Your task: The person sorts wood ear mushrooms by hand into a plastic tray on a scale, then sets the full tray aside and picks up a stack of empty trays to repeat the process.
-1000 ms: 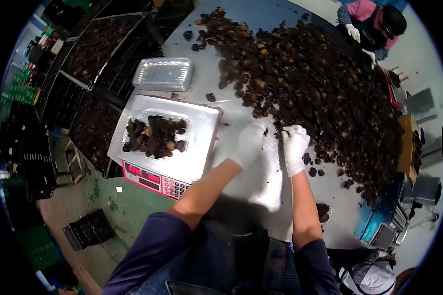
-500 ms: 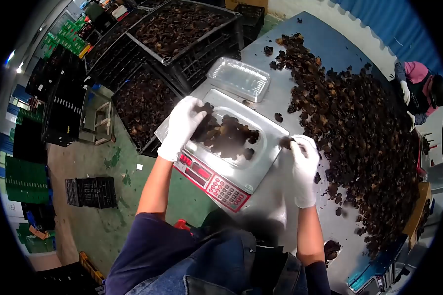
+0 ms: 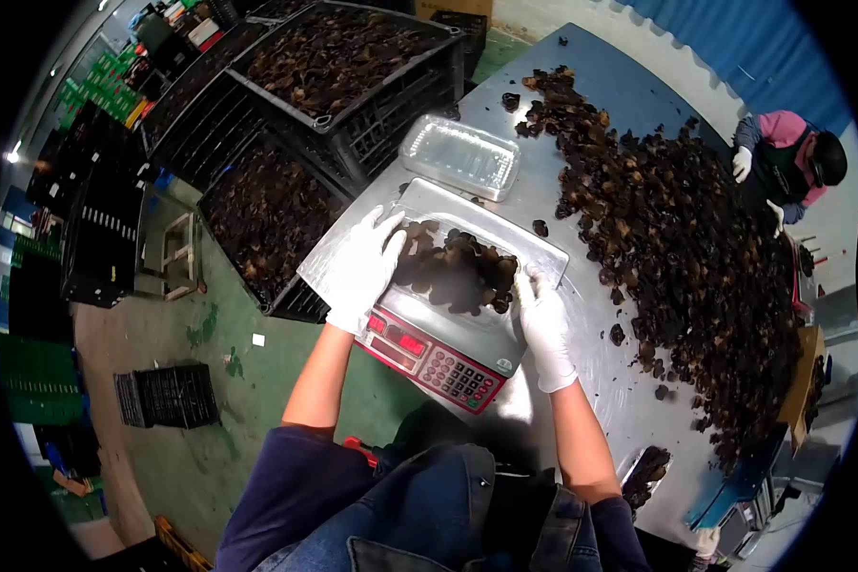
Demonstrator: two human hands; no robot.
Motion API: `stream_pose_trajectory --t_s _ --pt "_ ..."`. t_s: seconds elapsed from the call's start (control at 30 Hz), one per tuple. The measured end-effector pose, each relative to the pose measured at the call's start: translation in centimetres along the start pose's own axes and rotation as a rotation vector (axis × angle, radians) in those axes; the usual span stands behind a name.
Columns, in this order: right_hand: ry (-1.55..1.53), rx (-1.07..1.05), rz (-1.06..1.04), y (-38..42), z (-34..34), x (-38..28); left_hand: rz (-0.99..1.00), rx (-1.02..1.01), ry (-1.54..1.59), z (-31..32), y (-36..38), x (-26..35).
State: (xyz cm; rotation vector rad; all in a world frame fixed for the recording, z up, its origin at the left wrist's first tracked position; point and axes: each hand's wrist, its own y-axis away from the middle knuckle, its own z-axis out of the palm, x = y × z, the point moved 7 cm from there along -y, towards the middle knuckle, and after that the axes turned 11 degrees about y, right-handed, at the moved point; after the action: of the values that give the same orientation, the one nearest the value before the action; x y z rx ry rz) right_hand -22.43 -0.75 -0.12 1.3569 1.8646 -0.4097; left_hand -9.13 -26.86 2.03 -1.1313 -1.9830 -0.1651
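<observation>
A clear plastic tray (image 3: 412, 202) of dark wood ear mushrooms (image 3: 459, 272) rests on a silver weighing scale (image 3: 491, 357) with a red keypad front and lit red digits. At the tray's left end is my left hand (image 3: 362, 270), white-gloved, its fingers spread and holding nothing. My right hand (image 3: 546, 324), also gloved, is at the right end, fingertips touching the edge of the mushrooms and tray. Its fingers are slightly apart, with no piece visible in them. An unfilled clear tray (image 3: 460, 157) lies just beyond the scale.
A large heap of wood ear (image 3: 686, 248) covers the metal table's right side. Black crates (image 3: 400, 119) full of wood ear stand at the left. Across the table is a gloved co-worker (image 3: 782, 162). Another filled tray (image 3: 646, 477) sits near my right elbow.
My right hand has moved left onto the tray's end, and the dark piece it held is no longer seen in its fingers. My left hand has shifted slightly down, its fingers opening off the mushrooms.
</observation>
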Motion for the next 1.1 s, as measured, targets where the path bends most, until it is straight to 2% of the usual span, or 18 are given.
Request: stream_pose_trajectory --t_s 0.03,0.07,0.3,0.33,0.37,0.47,0.5,0.57,0.6,0.63,0.7,0.77,0.8,0.83,0.87,0.97,1.03,1.1 --pt "0.052 0.013 -0.052 -0.4 1.2 1.2 0.010 -0.010 0.004 0.2 0.1 0.1" --pt "0.038 -0.099 0.014 0.1 1.2 0.7 0.004 -0.010 0.008 0.1 0.2 0.3" --pt "-0.123 -0.011 0.044 0.6 1.8 4.9 0.002 -0.029 0.051 0.4 1.0 2.4" --pt "-0.270 -0.009 0.094 1.3 1.4 5.5 -0.008 -0.043 0.046 0.9 1.3 2.9" --pt "-0.271 0.011 0.112 2.5 0.1 5.1 0.003 -0.065 0.056 1.2 1.5 4.0" --pt "-0.567 0.088 0.204 7.2 -4.5 4.4 0.186 -0.026 0.084 3.0 2.7 7.7" --pt "-0.484 0.103 0.126 8.5 -5.7 5.7 0.233 -0.046 0.078 3.7 3.2 9.4" --pt "0.197 0.421 -0.247 12.9 -9.4 6.1 0.269 -0.158 0.141 6.1 4.5 13.6" --pt "-0.667 0.270 0.222 14.5 -9.3 9.2 0.259 -0.237 0.198 7.3 5.1 15.6" --pt "-0.390 0.398 0.158 16.4 -9.7 13.1 0.249 -0.317 0.245 8.8 6.1 17.2" --pt "-0.279 0.490 0.251 21.7 -9.6 18.7 0.349 -0.478 0.299 12.9 8.6 20.1" --pt "-0.459 0.588 0.512 26.4 -12.4 18.5 0.438 -0.647 0.275 17.4 11.6 22.9" --pt "-0.429 0.669 0.524 29.0 -12.6 20.3 0.404 -0.714 0.441 19.5 13.2 24.2" --pt "-0.408 0.741 0.531 31.2 -13.1 22.7 0.436 -0.823 0.329 21.5 14.7 26.5" --pt "-0.473 0.807 0.562 33.5 -12.8 24.3 0.314 -0.943 0.571 23.9 16.9 27.3" --pt "-0.687 0.950 0.708 38.2 -14.1 27.3 0.713 -0.973 0.378 29.1 22.4 31.6" --pt "-0.692 1.088 0.721 41.7 -14.4 32.5 0.664 -1.059 0.555 33.8 26.7 33.6" --pt "-0.676 1.183 0.766 44.0 -16.5 35.4 0.527 -1.282 0.730 37.8 30.3 37.2"
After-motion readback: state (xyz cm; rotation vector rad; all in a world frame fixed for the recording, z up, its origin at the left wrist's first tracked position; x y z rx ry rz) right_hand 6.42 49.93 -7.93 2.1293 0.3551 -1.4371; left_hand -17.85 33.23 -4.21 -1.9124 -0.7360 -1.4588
